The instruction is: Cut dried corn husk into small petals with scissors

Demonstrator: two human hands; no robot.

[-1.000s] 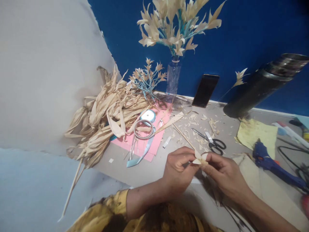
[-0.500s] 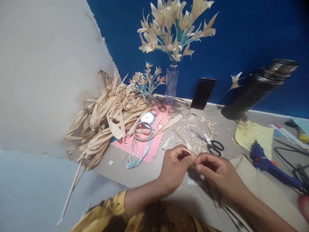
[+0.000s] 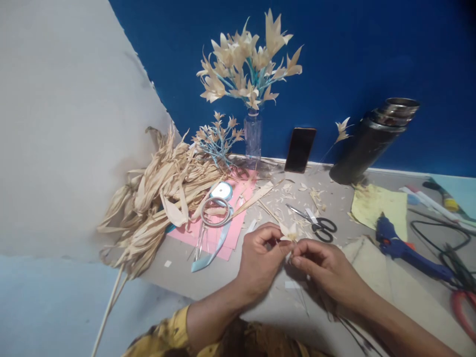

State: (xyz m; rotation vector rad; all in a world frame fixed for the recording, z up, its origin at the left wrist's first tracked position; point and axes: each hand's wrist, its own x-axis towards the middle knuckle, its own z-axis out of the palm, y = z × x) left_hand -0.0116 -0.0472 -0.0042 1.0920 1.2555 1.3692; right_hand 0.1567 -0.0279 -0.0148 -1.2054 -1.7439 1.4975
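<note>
Between my hands is a small pale husk flower [image 3: 288, 231], its pointed petals showing above the fingertips. My left hand [image 3: 258, 260] pinches it near the base with thumb and index finger. Right beside it, the thumb and fingertips of my right hand [image 3: 327, 265] are pressed together at the flower's underside, on what looks like its thin stem. Fine wires [image 3: 303, 297] hang below the fingers. The exact grip point is hidden by the fingers. Just beyond my hands lie black-handled scissors [image 3: 316, 223] among husk scraps.
Dried corn husks [image 3: 148, 198] are heaped at left, beside pink paper [image 3: 223, 246], a tape ring [image 3: 215, 223] and a ribbon spool [image 3: 222, 191]. A bottle vase [image 3: 253, 144], phone [image 3: 300, 150] and flask [image 3: 372, 141] stand behind. A blue glue gun [image 3: 405, 253] lies at right.
The camera view has shifted, so the background sits further left. My hands stay together; the flower's petals now show more plainly above my fingers, and wires show below.
</note>
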